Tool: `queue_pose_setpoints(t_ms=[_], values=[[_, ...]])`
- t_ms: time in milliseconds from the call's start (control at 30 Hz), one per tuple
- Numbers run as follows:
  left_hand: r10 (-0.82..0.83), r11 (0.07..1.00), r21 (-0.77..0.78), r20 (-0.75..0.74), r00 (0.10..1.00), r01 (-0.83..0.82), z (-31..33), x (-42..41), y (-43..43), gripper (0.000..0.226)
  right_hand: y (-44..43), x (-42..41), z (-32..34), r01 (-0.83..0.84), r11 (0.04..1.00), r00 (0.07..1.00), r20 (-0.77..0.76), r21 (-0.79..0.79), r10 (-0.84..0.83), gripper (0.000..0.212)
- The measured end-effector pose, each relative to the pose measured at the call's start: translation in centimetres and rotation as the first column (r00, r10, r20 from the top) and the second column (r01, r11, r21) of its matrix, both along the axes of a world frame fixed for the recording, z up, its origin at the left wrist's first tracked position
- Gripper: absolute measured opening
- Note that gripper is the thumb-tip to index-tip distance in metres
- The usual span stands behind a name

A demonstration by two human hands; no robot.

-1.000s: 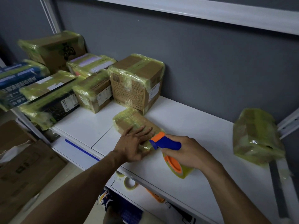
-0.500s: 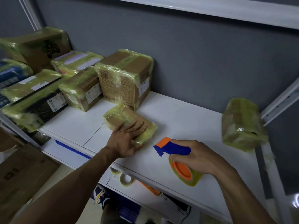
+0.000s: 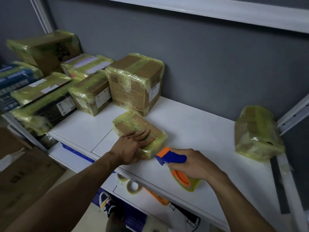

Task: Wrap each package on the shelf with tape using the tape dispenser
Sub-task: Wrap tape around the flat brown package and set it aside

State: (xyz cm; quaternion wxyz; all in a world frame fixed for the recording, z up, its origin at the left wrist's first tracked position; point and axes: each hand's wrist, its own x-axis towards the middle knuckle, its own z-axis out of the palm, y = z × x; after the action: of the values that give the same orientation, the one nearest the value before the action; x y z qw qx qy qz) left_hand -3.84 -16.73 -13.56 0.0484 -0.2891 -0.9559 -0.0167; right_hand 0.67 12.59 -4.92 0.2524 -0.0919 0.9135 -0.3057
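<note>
Step in hand, by my judgement: taping the small flat package. Your left hand (image 3: 132, 146) lies flat with straight fingers, pressing the package (image 3: 133, 122) onto the shelf (image 3: 192, 121). The package sits under and just beyond your fingers. It is brown card, already banded in wrinkled yellowish tape.

Just right of that hand, the tape dispenser (image 3: 173, 159) points its orange nose at the package's near corner; contact cannot be confirmed. Your right hand (image 3: 195, 166) grips the blue handle, with the roll below.

The next move likely calls for seating the nose on the card and drawing tape across. A second wrapped package (image 3: 257, 131) stands well right of your right hand.
</note>
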Motion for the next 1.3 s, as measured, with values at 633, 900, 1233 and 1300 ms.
queue_pose_setpoints(t_ms=[633,900,1233,1300], values=[[-0.038,0.999,0.015,0.035,0.999,0.038,0.4,0.2,-0.2,0.085,-2.4,-1.4,-2.3,-0.060,0.994,0.990,-0.120,0.089,0.070,0.042],[-0.038,0.999,0.014,0.025,0.999,0.038,0.6,0.1,-0.7,0.085,-2.2,-0.3,-2.2,-0.034,0.990,0.986,-0.157,0.135,0.056,0.061],[0.010,0.996,0.083,0.051,0.999,-0.014,0.4,0.3,-1.4,0.088,-1.6,0.5,-2.0,-0.043,0.991,0.984,-0.169,0.125,0.064,0.043],[0.011,0.998,0.067,0.057,0.998,-0.015,0.3,0.4,-1.0,0.088,-1.7,0.5,-1.8,-0.038,0.991,0.985,-0.164,0.130,0.059,0.043]])
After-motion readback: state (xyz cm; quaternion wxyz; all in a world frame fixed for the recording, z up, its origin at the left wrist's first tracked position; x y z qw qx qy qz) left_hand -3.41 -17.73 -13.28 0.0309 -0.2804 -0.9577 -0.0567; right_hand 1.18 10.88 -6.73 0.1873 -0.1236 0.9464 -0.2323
